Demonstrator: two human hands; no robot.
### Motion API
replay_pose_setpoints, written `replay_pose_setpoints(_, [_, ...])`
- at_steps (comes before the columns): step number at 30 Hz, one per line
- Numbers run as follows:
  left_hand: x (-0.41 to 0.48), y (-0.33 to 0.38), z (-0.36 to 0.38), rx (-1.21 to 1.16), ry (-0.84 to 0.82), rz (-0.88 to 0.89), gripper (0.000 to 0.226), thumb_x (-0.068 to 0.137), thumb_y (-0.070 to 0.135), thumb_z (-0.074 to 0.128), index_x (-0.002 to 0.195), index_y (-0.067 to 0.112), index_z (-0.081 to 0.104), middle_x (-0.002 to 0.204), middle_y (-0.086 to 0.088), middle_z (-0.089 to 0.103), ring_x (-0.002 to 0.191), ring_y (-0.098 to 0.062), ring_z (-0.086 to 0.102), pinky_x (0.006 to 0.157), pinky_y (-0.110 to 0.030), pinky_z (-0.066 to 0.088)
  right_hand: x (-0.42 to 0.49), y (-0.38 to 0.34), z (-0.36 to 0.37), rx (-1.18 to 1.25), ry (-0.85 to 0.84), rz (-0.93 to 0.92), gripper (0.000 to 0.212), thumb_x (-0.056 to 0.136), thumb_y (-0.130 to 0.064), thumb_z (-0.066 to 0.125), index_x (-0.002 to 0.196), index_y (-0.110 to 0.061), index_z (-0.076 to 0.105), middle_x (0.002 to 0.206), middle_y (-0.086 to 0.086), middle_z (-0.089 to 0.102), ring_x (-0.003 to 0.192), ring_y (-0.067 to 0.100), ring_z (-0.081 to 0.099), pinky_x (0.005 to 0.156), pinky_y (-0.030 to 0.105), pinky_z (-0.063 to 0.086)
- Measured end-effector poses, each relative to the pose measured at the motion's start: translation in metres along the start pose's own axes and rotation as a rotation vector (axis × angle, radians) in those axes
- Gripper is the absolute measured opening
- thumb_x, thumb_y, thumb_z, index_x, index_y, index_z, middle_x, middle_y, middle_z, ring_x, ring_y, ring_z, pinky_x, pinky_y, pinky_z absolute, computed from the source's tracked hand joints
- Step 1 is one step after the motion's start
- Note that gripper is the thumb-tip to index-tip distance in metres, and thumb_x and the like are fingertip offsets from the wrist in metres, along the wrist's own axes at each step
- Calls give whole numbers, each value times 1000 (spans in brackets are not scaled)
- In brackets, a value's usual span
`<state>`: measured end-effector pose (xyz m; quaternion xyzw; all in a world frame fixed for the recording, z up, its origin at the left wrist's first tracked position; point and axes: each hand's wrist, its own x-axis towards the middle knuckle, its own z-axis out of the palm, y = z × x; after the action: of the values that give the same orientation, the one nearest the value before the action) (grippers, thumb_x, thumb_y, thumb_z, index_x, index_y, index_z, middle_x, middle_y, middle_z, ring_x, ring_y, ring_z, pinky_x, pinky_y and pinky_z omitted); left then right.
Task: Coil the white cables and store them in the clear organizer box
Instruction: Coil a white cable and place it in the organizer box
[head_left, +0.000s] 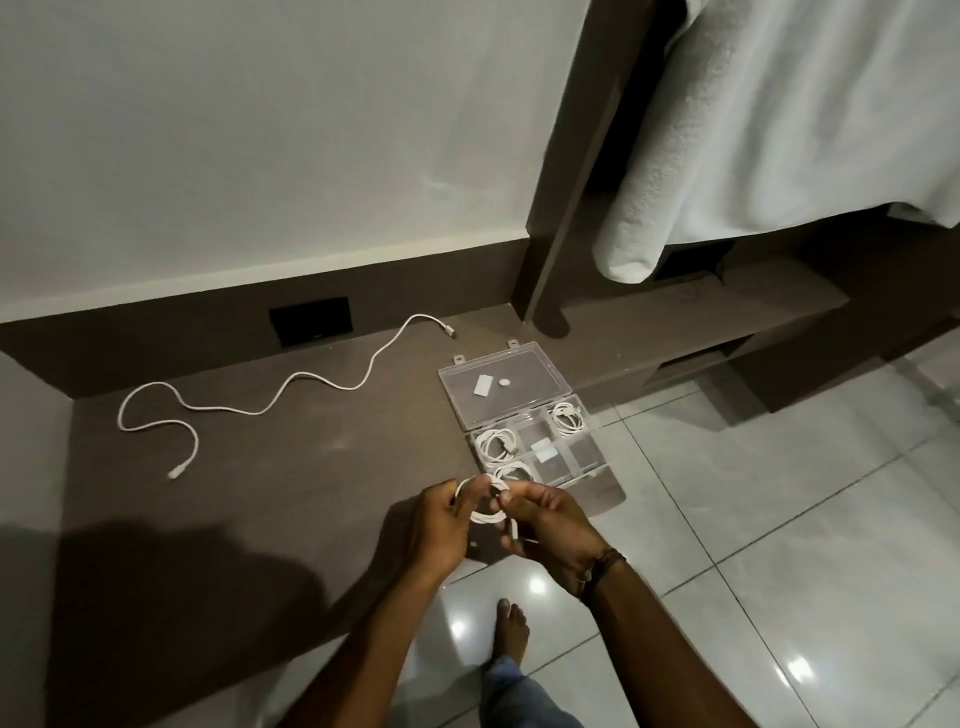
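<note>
Both my hands hold one coiled white cable (485, 514) just in front of the clear organizer box (597, 488). My left hand (441, 525) grips the coil's left side and my right hand (550, 525) pinches its right side and loose end. The box lies open on the brown counter, its lid (519, 364) flat behind it. Coiled white cables fill three compartments: one at the back right (567, 415), one at the left (496, 442), one at the front left (514, 472), partly hidden by my fingers. A long uncoiled white cable (291, 387) snakes across the counter to the left.
The brown counter (260, 493) ends at a wall with a black socket plate (310, 321). A white towel (727, 130) hangs at the upper right over a lower shelf. Glossy floor tiles (779, 519) lie to the right, with my bare foot (511, 631) below my hands.
</note>
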<state>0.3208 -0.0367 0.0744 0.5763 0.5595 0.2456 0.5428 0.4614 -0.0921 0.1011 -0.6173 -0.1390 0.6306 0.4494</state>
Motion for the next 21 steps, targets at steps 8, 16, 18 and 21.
replay_pose_setpoints(8, [76,15,100,317,-188,-133,39,91,51,56,86,17,74,76,-6,72,70,-23,63,61,-26,51,87,-25,-109,-332,338,-51,7,87,-1,80,91,5,80,76,22,71,55,24,59,45,25,54])
replay_pose_setpoints(16, [105,9,157,292,138,-252,22,80,18,78,94,2,72,98,-19,72,94,-33,68,89,-47,55,133,-44,-131,-848,450,-23,17,71,-34,91,84,-26,83,97,3,82,96,27,75,89,32,57])
replay_pose_setpoints(18, [110,9,160,238,177,-294,26,76,14,82,96,1,73,101,-20,71,95,-36,67,88,-50,56,137,-50,-129,-902,470,-32,25,67,-34,94,86,-24,82,99,3,81,97,28,74,88,32,58])
replay_pose_setpoints(21, [112,13,161,176,186,-325,25,75,7,82,97,0,73,105,-21,70,98,-39,67,86,-48,57,139,-55,-126,-977,465,-26,35,63,-35,97,90,-21,80,102,6,79,98,29,74,90,36,60])
